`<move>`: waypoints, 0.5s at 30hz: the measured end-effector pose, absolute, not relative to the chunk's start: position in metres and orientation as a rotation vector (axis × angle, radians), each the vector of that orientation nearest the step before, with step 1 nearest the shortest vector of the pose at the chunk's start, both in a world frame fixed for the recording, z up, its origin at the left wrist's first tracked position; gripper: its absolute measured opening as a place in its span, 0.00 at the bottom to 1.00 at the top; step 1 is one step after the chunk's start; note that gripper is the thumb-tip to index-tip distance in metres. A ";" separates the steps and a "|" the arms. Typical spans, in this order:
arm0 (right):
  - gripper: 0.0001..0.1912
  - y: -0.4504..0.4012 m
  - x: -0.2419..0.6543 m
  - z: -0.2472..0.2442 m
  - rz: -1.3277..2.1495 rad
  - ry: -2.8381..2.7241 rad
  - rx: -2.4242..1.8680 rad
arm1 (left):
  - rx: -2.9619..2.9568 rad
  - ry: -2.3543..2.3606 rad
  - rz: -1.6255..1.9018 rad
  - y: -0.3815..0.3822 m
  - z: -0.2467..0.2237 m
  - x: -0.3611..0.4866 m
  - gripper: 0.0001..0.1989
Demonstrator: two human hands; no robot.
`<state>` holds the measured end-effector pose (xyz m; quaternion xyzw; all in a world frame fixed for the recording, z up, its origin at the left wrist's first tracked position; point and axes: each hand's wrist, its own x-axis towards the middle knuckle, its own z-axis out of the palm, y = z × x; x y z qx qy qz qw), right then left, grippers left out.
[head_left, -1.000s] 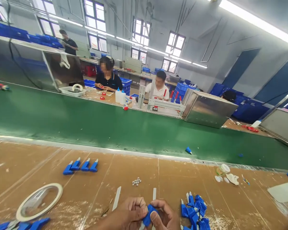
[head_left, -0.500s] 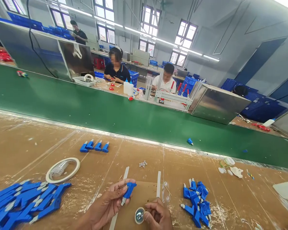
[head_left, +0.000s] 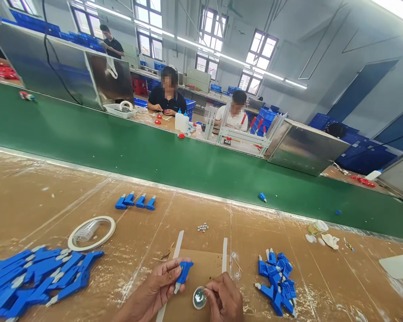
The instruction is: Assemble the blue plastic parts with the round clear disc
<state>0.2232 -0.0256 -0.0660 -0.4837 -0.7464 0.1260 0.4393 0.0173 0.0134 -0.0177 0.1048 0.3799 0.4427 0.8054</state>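
Far to the left of the left hand (head_left: 154, 288), a blue pile (head_left: 36, 275) is lying by a tape ring (head_left: 92, 232). The left hand is pinching 1 blue part (head_left: 183, 273) between thumb and fingers, tip pointing down. Just right of it, the right hand (head_left: 223, 300) is closing its fingertips on a small shiny dish (head_left: 199, 298). Further right, a second pile (head_left: 277, 286) is waiting. Keeping the part steady and the dish level, I judge, is making for a clean dip.

Tape roll (head_left: 92, 233), green conveyor belt (head_left: 154, 156), two seated co-workers (head_left: 168, 96)
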 end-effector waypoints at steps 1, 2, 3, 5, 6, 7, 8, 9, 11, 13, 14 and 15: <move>0.13 -0.025 0.223 -0.064 0.301 -1.888 -1.201 | 0.223 0.816 0.939 0.012 -0.018 0.018 0.24; 0.14 -0.025 0.222 -0.063 0.307 -1.919 -1.199 | 0.221 0.818 0.934 0.010 -0.018 0.019 0.24; 0.15 -0.025 0.220 -0.063 0.320 -1.946 -1.192 | 0.221 0.819 0.929 0.009 -0.018 0.020 0.24; 0.18 -0.023 0.218 -0.064 0.331 -1.974 -1.175 | 0.225 0.821 0.931 0.008 -0.019 0.021 0.24; 0.20 -0.022 0.217 -0.065 0.317 -1.980 -1.163 | 0.225 0.822 0.935 0.008 -0.020 0.021 0.25; 0.21 -0.021 0.217 -0.066 0.298 -1.992 -1.143 | 0.222 0.821 0.942 0.008 -0.022 0.021 0.24; 0.22 -0.020 0.217 -0.067 0.276 -2.013 -1.115 | 0.217 0.820 0.945 0.008 -0.024 0.022 0.24; 0.23 -0.018 0.218 -0.069 0.255 -2.041 -1.085 | 0.209 0.815 0.949 0.009 -0.026 0.022 0.24; 0.23 -0.016 0.221 -0.071 0.232 -2.109 -1.029 | 0.197 0.806 0.961 0.009 -0.030 0.022 0.23; 0.23 -0.014 0.223 -0.073 0.233 -2.150 -1.008 | 0.192 0.797 0.976 0.009 -0.033 0.022 0.21; 0.23 -0.014 0.224 -0.074 0.238 -2.156 -1.010 | 0.190 0.793 0.981 0.008 -0.034 0.022 0.21; 0.22 -0.014 0.225 -0.075 0.245 -2.158 -1.016 | 0.190 0.788 0.985 0.008 -0.035 0.022 0.21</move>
